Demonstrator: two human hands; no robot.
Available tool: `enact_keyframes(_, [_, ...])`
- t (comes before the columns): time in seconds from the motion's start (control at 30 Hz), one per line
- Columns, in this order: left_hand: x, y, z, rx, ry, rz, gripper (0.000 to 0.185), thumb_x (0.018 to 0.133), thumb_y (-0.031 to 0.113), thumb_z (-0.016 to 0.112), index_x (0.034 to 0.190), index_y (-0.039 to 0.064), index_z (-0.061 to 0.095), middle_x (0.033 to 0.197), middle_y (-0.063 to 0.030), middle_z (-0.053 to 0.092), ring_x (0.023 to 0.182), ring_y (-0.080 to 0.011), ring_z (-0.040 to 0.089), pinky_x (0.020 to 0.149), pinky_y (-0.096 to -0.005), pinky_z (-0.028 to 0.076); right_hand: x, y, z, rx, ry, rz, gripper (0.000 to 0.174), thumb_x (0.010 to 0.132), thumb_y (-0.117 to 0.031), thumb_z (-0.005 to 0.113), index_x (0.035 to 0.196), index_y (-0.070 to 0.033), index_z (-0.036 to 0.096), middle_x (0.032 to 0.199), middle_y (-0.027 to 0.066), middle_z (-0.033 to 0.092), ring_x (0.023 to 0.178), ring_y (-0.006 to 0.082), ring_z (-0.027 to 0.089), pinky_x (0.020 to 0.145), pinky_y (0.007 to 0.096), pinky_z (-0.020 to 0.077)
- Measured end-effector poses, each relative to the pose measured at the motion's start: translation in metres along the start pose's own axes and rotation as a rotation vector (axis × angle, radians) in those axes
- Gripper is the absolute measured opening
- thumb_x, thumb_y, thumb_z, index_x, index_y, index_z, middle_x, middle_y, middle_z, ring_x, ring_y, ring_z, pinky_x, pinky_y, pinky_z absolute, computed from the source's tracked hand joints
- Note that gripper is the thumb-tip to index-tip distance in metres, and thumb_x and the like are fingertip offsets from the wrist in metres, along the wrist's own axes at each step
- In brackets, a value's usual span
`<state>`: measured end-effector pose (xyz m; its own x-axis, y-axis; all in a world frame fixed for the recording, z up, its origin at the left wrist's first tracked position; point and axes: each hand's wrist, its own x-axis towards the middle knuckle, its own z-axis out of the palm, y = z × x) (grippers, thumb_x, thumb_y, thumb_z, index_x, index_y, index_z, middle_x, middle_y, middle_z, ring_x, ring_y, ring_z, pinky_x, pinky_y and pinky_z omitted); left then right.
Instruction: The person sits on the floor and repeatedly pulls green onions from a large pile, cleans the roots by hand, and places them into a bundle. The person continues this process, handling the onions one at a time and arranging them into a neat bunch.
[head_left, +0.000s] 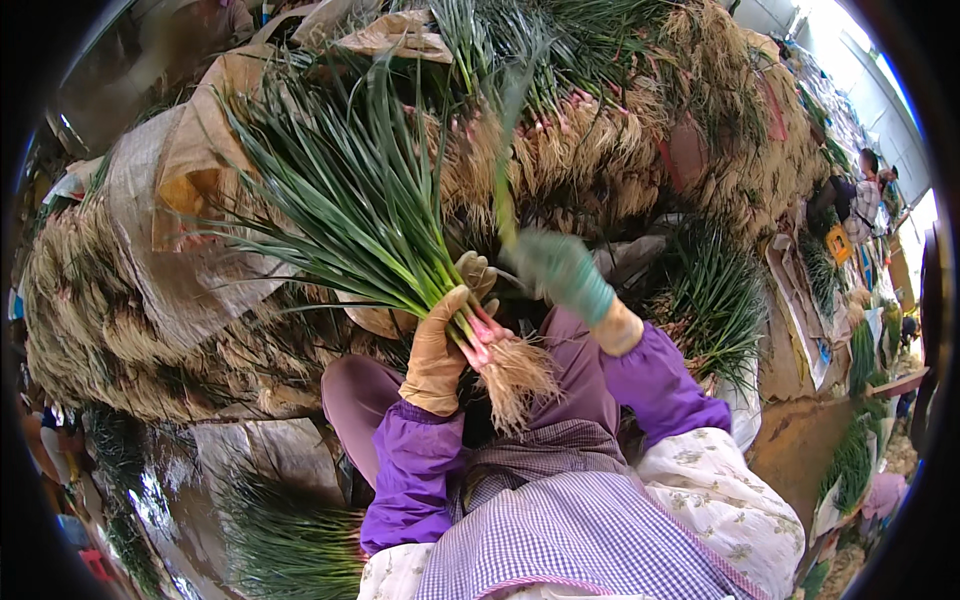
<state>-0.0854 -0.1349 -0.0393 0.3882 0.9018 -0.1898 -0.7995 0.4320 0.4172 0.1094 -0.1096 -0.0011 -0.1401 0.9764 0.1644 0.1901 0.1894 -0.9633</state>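
My left hand (442, 345), in a tan rubber glove, is closed around a bunch of green garlic plants (420, 255). Their long leaves fan out to the upper left, and the pink bulb ends with pale roots (517, 375) hang at the lower right. Just right of the stems is my right hand (562, 277), in a green and tan glove, blurred by motion. A blurred yellow-green leaf or stalk (506, 195) rises from its fingers and seems to be held there.
A long heap of garlic plants (585, 142) with roots outward lies in front, partly under woven sacks (210, 142). More plants lie at my right (712, 292) and lower left (300, 540). A person in a checked shirt (866, 202) is at the far right.
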Motion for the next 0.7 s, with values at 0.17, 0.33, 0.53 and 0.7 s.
enact_keyframes(0.17, [-0.002,0.003,0.005,0.04,-0.297,0.133,0.029,0.084,0.009,0.063,0.112,0.004,0.057,0.105,-0.0098,0.061,0.122,-0.0297,0.051,0.108,-0.0522,0.035,0.003,-0.053,-0.018,-0.341,-0.654,0.153,0.026,0.089,-0.031,0.064,0.1,-0.009,0.071,0.09,0.0093,0.071,0.078,0.0206,0.068,0.072,0.0355,0.0531])
enact_keyframes(0.33, [-0.023,0.043,0.054,-0.066,-0.346,0.301,0.015,0.089,0.01,0.061,0.102,0.008,0.055,0.085,-0.0037,0.06,0.082,-0.0194,0.062,0.1,-0.0521,0.045,0.156,-0.042,-0.025,-0.896,0.278,-0.111,0.039,0.089,-0.042,0.062,0.107,-0.007,0.064,0.081,0.0061,0.068,0.071,0.0168,0.063,0.064,0.0304,0.0514])
enact_keyframes(0.53, [0.005,0.063,0.043,0.025,-0.25,0.489,0.026,0.095,0.021,0.058,0.115,0.007,0.054,0.086,0.0021,0.057,0.074,-0.0108,0.057,0.084,-0.0357,0.051,0.235,-0.024,-0.051,-0.561,0.255,0.169,0.036,0.084,-0.034,0.065,0.112,-0.011,0.064,0.096,0.0057,0.068,0.08,0.0138,0.062,0.068,0.0321,0.0523])
enact_keyframes(0.7, [0.015,0.039,0.007,-0.061,-0.165,0.391,0.031,0.094,0.019,0.059,0.12,0.004,0.053,0.09,0.0006,0.059,0.077,-0.01,0.059,0.079,-0.0321,0.053,0.195,0.01,-0.061,0.222,-0.137,-0.229,0.014,0.087,-0.014,0.061,0.099,-0.009,0.066,0.097,0.0021,0.066,0.088,0.0128,0.061,0.084,0.0265,0.0496])
